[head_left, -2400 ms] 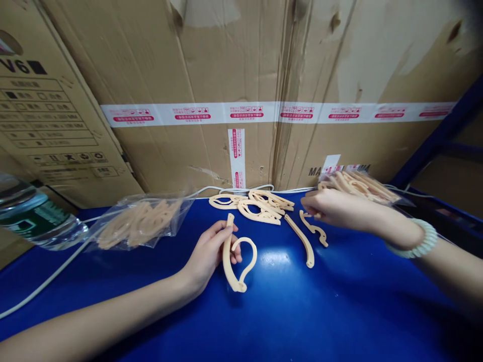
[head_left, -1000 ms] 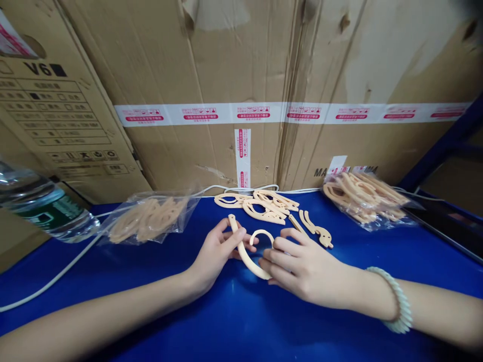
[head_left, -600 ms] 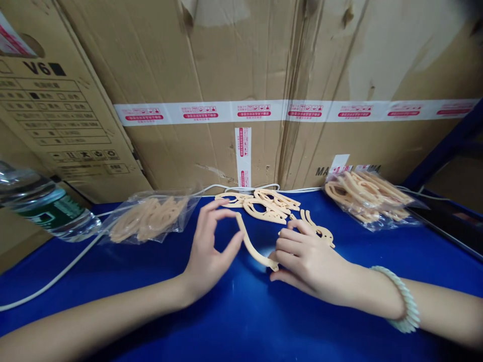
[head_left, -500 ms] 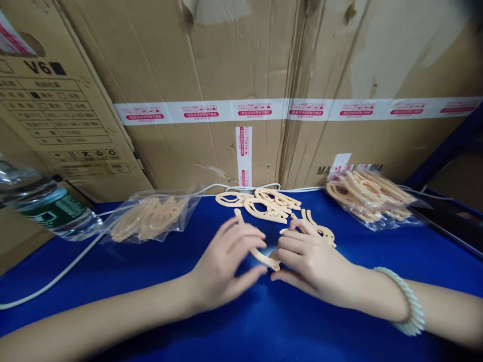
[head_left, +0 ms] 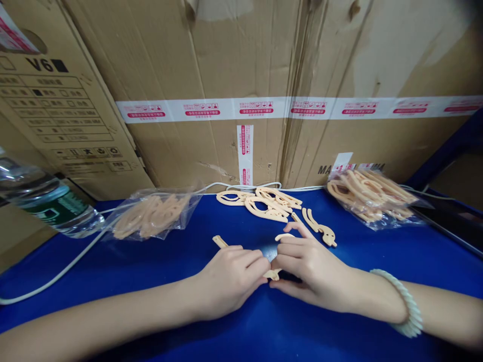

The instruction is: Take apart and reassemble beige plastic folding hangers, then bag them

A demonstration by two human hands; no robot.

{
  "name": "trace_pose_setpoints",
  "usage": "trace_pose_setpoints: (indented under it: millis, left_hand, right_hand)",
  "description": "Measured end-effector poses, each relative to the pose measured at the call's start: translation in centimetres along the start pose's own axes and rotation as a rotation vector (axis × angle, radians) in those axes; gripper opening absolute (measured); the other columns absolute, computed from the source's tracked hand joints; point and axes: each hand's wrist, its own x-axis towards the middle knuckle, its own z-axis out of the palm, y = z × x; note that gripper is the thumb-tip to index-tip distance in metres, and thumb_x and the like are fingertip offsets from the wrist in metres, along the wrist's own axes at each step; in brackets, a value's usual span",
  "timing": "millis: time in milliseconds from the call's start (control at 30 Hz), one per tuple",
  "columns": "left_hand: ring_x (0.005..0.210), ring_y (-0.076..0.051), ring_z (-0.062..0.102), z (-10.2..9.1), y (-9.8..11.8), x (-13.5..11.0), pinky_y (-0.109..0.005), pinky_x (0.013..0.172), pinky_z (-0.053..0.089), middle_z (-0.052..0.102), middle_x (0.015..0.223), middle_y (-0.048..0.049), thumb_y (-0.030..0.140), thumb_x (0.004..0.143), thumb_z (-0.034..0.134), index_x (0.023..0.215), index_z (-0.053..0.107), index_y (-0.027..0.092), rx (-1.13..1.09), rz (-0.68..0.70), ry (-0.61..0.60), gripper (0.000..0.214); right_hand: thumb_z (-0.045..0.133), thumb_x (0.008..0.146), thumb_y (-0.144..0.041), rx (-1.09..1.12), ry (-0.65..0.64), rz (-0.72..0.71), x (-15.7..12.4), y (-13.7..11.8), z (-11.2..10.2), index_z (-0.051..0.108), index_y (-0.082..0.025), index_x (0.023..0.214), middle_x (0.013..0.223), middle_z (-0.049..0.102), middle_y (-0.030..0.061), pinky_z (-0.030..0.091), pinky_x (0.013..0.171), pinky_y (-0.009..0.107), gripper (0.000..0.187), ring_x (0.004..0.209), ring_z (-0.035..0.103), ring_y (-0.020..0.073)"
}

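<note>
My left hand (head_left: 236,279) is closed around a curved beige strip (head_left: 220,241), whose slotted end sticks out behind the knuckles. The strip's other end shows between the two hands, and its middle is hidden by my left fingers. My right hand (head_left: 311,269) pinches at that near end with thumb and fingers, its upper finger raised. A small pale piece (head_left: 285,236) shows at the right fingers; whether it is held or lies on the table I cannot tell. Just beyond the right hand lies a beige piece with a rounded, holed head (head_left: 327,235), beside short curved strips (head_left: 310,219).
Several flat beige looped pieces (head_left: 266,207) lie at the back of the blue table (head_left: 181,271). Clear bags of similar pieces sit left (head_left: 153,216) and right (head_left: 372,193). A water bottle (head_left: 53,201), a white cable (head_left: 56,286) and cardboard boxes (head_left: 211,65) border the table.
My left hand has closed on the strip, which has swung to point farther left and lower. My right hand stays at its near end, upper finger now lifted.
</note>
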Motion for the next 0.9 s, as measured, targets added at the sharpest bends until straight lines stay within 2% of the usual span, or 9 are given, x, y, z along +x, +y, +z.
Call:
trace_pose_setpoints:
  millis: [133,267,333,400,467,533,633,733,900]
  left_hand:
    - [0.059,-0.017,0.055,-0.1,-0.2,-0.1,-0.03,0.054,0.039,0.063,0.074,-0.0037,0.018,0.099,0.035,0.086,0.054,0.017,-0.048,0.009,0.058,0.023]
    - [0.062,-0.018,0.057,-0.4,-0.7,-0.2,-0.031,0.057,0.04,0.066,0.075,-0.0058,0.014,0.097,0.035,0.083,0.056,0.017,-0.028,0.049,0.083,0.026]
    - [0.064,-0.017,0.058,-0.5,-1.2,-0.2,-0.029,0.059,0.041,0.067,0.077,-0.0061,0.016,0.098,0.037,0.085,0.056,0.016,-0.072,0.035,0.079,0.023]
    - [0.066,-0.017,0.059,-0.5,-1.6,-0.3,-0.028,0.062,0.043,0.067,0.079,-0.0058,0.019,0.099,0.04,0.093,0.057,0.016,-0.138,0.015,0.089,0.019]
    - [0.07,-0.018,0.059,-0.4,-2.0,-0.3,-0.029,0.065,0.044,0.068,0.083,-0.0065,0.02,0.099,0.04,0.102,0.056,0.016,-0.165,0.011,0.1,0.017]
    - [0.076,-0.02,0.06,-0.3,-2.1,-0.3,-0.031,0.068,0.044,0.068,0.088,-0.0087,0.019,0.097,0.041,0.106,0.056,0.015,-0.152,0.01,0.08,0.018]
    - [0.083,-0.023,0.058,-0.5,-2.0,-0.2,-0.035,0.074,0.044,0.067,0.093,-0.0116,0.017,0.096,0.04,0.102,0.058,0.014,-0.123,0.002,0.007,0.02]
    - [0.084,-0.023,0.056,-0.6,-2.0,-0.1,-0.037,0.077,0.043,0.066,0.094,-0.0114,0.015,0.092,0.04,0.099,0.058,0.014,-0.105,-0.008,-0.046,0.019]
    - [0.086,-0.024,0.056,-0.7,-2.0,-0.2,-0.038,0.077,0.041,0.065,0.096,-0.0091,0.014,0.075,0.05,0.088,0.057,0.017,-0.08,-0.033,-0.019,0.015]
  right_hand:
    - [0.063,0.087,-0.03,0.219,-0.06,0.106,0.2,0.3,-0.1,0.068,-0.019,0.082,0.072,0.062,-0.0006,0.034,0.089,0.039,0.013,0.07,0.056,0.0145]
    - [0.063,0.088,-0.036,0.395,-0.039,0.219,0.4,1.0,-0.2,0.067,-0.019,0.078,0.064,0.061,-0.003,0.04,0.08,0.033,0.02,0.061,0.053,0.0127]
    - [0.062,0.09,-0.037,0.363,-0.004,0.235,0.5,1.6,-0.4,0.068,-0.019,0.084,0.069,0.064,-0.0011,0.041,0.083,0.034,0.02,0.066,0.056,0.0141]
    - [0.061,0.091,-0.036,0.267,0.0,0.173,0.5,2.2,-0.5,0.068,-0.019,0.091,0.081,0.067,0.0018,0.035,0.095,0.042,0.019,0.078,0.059,0.0169]
    - [0.06,0.092,-0.035,0.194,-0.03,0.119,0.5,2.6,-0.5,0.067,-0.021,0.096,0.088,0.067,0.0029,0.027,0.103,0.049,0.016,0.088,0.06,0.0191]
    - [0.06,0.092,-0.03,0.148,-0.067,0.102,0.5,2.7,-0.3,0.067,-0.023,0.098,0.094,0.066,0.0038,0.025,0.104,0.051,0.012,0.097,0.058,0.0212]
    - [0.059,0.09,-0.02,0.095,-0.102,0.105,0.4,2.6,0.1,0.066,-0.023,0.098,0.105,0.064,0.005,0.027,0.104,0.051,0.012,0.108,0.053,0.0231]
    - [0.059,0.089,-0.018,0.098,-0.117,0.096,0.3,2.6,0.3,0.066,-0.021,0.097,0.11,0.063,0.0059,0.029,0.104,0.05,0.011,0.11,0.052,0.0233]
    - [0.061,0.09,-0.023,0.146,-0.151,0.125,0.6,3.2,-1.2,0.066,-0.021,0.103,0.109,0.063,0.0081,0.043,0.093,0.04,0.014,0.106,0.056,0.0226]
